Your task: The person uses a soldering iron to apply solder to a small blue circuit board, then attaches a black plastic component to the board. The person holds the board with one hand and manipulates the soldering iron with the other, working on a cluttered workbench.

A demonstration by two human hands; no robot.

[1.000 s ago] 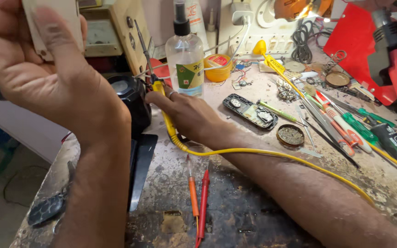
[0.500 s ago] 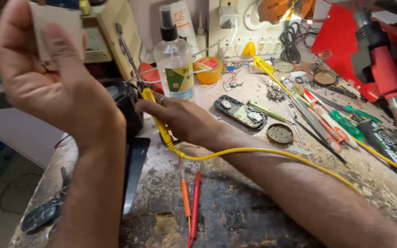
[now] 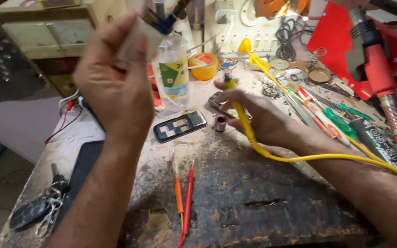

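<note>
Fingers of the left hand point(image 3: 116, 87) pinch a small pale part point(image 3: 138, 39), blurred, raised above the workbench's point(image 3: 253, 193) far edge. It looks light and delicate, best gripped by its edges. Right hand point(image 3: 258, 117) wraps a stiff yellow soldering iron point(image 3: 242, 117) mid-bench, its cable point(image 3: 327, 158) trailing right.

Scarred, grimy workbench point(image 3: 263, 202) under warm lamp point(image 3: 279, 7), beige cabinet point(image 3: 47, 27) behind.

The phone frame point(image 3: 180, 126) lies on the bench point(image 3: 253, 202), left of the solder spool point(image 3: 220, 122).
</note>
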